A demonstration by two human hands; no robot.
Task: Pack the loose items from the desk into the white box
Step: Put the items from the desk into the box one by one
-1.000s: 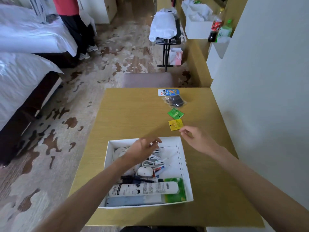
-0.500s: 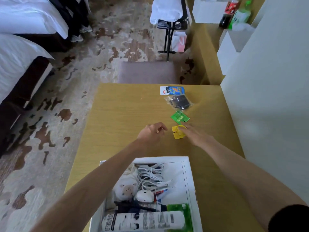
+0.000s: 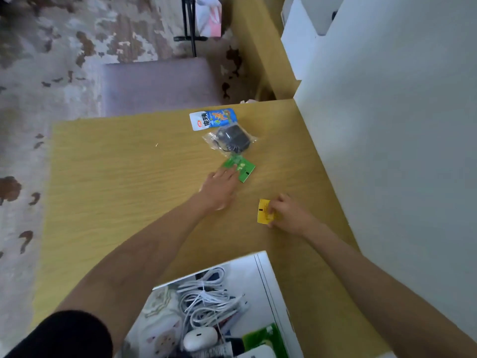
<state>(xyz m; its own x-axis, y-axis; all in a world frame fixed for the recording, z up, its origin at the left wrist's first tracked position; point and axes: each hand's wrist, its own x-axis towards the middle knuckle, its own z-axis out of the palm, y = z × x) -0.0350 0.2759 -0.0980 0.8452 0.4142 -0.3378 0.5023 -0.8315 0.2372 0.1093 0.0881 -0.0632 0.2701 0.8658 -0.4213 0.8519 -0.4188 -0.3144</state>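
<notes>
My right hand (image 3: 289, 215) pinches a small yellow packet (image 3: 263, 211) just above the wooden desk (image 3: 129, 177). My left hand (image 3: 219, 187) lies flat with its fingertips on a green packet (image 3: 242, 167). Beyond it lie a black adapter in a clear bag (image 3: 232, 139) and a blue and white snack packet (image 3: 213, 118). The white box (image 3: 268, 280) sits at the near edge, holding a coiled white cable (image 3: 206, 295), a white mouse (image 3: 200, 338), a socket strip and a green pack.
A white wall (image 3: 400, 151) borders the desk on the right. A mauve stool (image 3: 160, 83) stands past the far edge on patterned carpet. A black stand leg and a pink bag (image 3: 209, 16) are further back.
My left hand left the box and reached forward onto the green packet. My right hand took hold of the yellow packet and drew it back towards me. The camera tilted down.
</notes>
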